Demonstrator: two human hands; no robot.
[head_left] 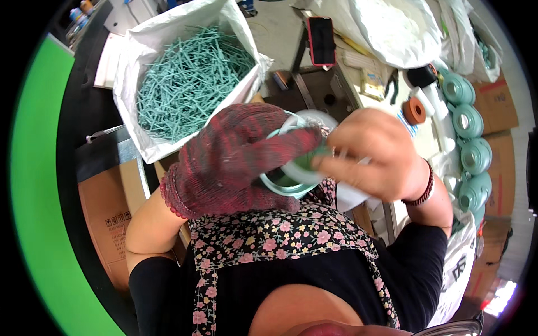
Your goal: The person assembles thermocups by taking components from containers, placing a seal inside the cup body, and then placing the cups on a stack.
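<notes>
My left hand [230,162], in a dark red and grey knitted glove, is closed round a teal round, hollow plastic container [300,189] held in front of my apron. Its gloved fingers reach across the container's opening. My bare right hand [372,154] is at the container's right side, thumb and fingers pinched together, partly blurred. A pale, translucent piece shows between the hands, but I cannot make out exactly what the right fingers grip.
A white sack [159,45] full of thin teal plastic sticks [193,81] stands at the far left. Beyond my hands lie a phone [321,42], pliers [391,87] and a brown-orange roll [414,111]. Several similar teal containers [469,121] line the right; cardboard boxes [103,218] sit left.
</notes>
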